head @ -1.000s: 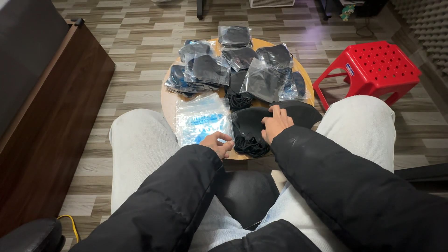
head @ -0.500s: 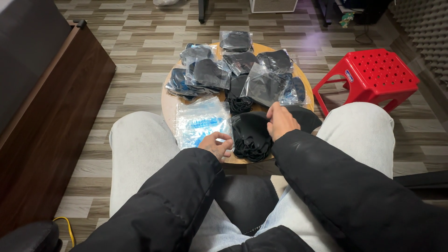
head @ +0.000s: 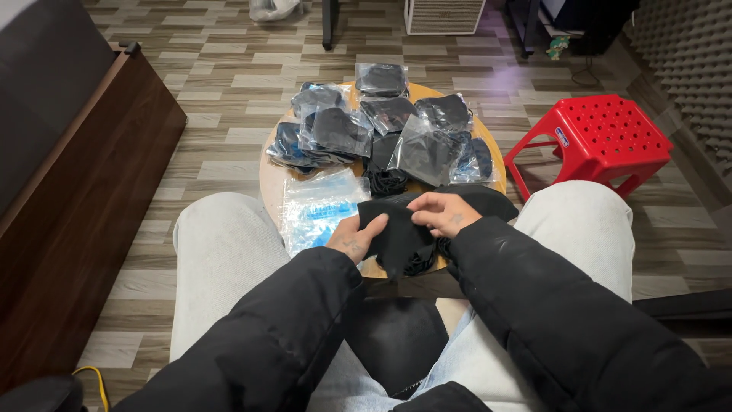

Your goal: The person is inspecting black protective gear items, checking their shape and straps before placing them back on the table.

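Observation:
My left hand [head: 352, 239] and my right hand [head: 444, 213] both grip a piece of black cloth [head: 396, 233], held between them just above the near edge of a small round wooden table [head: 268, 179]. The cloth hangs down toward my lap. Beside my left hand lies a stack of clear empty plastic bags [head: 316, 207]. More loose black cloth [head: 482, 200] lies under my right hand. Several clear bags with black items inside [head: 335, 130] cover the far half of the table.
A red plastic stool [head: 602, 137] stands to the right of the table. A dark wooden cabinet [head: 84, 191] runs along the left. My knees in light trousers flank the table. A white box [head: 444, 14] and furniture legs stand at the far side of the floor.
My left hand left the stack of clear bags and moved right onto the black cloth. Both hands have lifted the cloth off the pile and now hold it between them.

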